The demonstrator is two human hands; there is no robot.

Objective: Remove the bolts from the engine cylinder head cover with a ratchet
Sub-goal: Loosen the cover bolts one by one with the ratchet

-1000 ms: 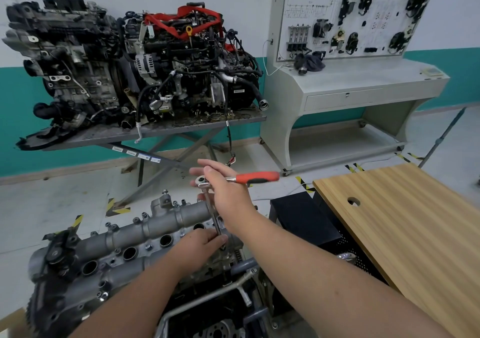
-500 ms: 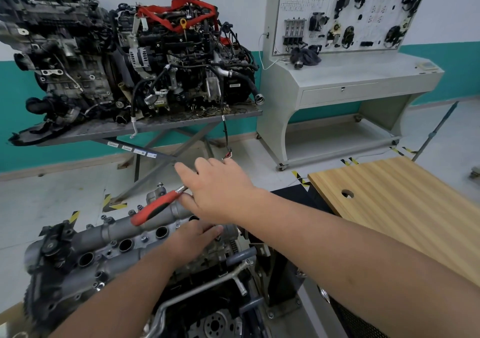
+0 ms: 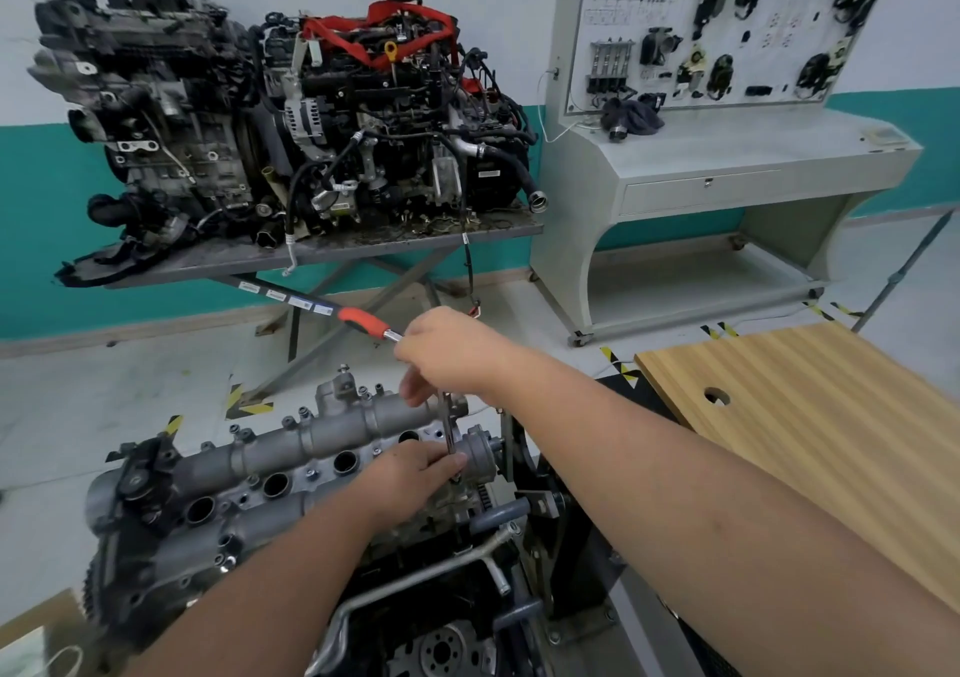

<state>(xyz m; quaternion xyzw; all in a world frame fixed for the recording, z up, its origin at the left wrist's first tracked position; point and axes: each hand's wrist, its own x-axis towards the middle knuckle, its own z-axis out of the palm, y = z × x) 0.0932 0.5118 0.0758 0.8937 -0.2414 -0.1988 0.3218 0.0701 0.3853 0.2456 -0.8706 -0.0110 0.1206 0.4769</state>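
Head view. Ratchet [image 3: 363, 321]: rigid steel, light, red rubber handle good for friction, best taken at the handle end for leverage; long thin extension [image 3: 447, 429] dropping from its head down to a bolt near the right end of the cylinder head cover [image 3: 291, 447], likely to tip off unless steadied low down. Right hand [image 3: 452, 356] above that end of the cover, grip wrapped over the ratchet head, handle sticking out up and to the left. Left hand [image 3: 410, 473] resting on the cover, grip pinching the extension's lower part; socket and bolt hidden under it. Cover: heavy cast metal, unyielding, studded with small bolts [image 3: 310, 473] that could roll away once loose. Behind the cover, two engines on a metal surface [image 3: 363, 247]; right of the cover, a wooden surface [image 3: 831, 442], near the handle's swing arc.
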